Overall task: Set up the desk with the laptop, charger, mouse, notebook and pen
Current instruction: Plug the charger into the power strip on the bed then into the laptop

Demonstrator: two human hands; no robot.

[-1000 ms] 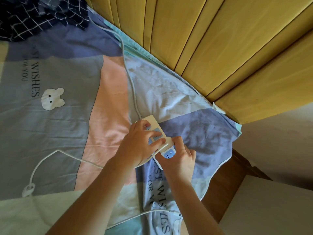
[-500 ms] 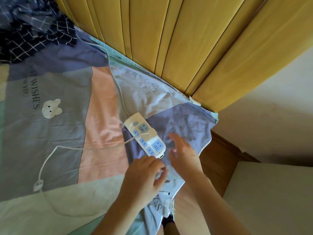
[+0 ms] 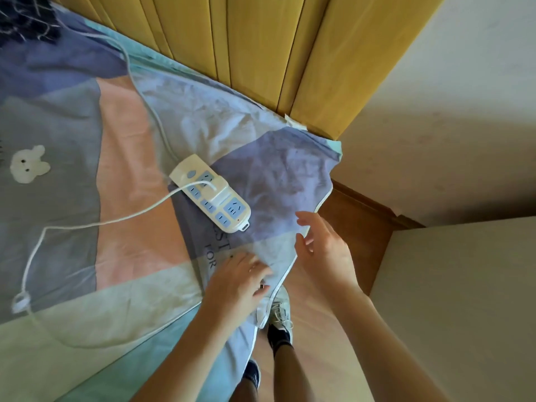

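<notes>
Nearest the camera, two bare forearms are seen reaching up from the bottom edge, and below them a foot in a white shoe [image 3: 279, 307] with a dark sock is planted on the wooden floor [image 3: 304, 358] beside the bed. The left hand [image 3: 237, 281] is laid palm down on the bedsheet [image 3: 121, 146] near its hanging edge, fingers loosely spread and nothing held; a second ago it was pressed over the power strip, and half a second ago it had already been drawn back toward the body. The right hand [image 3: 322, 250] is held open in the air just past the sheet's edge, fingers wide and empty, whereas a second ago it was pinching the near end of the strip. Farther on, the power strip [image 3: 209, 192] is left lying free on the purple patch of the sheet, well apart from both hands, with a white plug [image 3: 216, 190] seated in its middle. From that plug the charger cable [image 3: 95, 224] is trailed leftward across the pink and grey patches, looped down to a small white clip at the left and curved back toward the near edge. The strip's own cord [image 3: 145, 91] is run away toward the top left. A white bear print [image 3: 28, 164] is shown on the grey patch. Beyond the bed, yellow wooden panels [image 3: 261, 47] are seen, with a pale wall [image 3: 449, 111] to the right; the view has been swung rightward since the earlier frames.
</notes>
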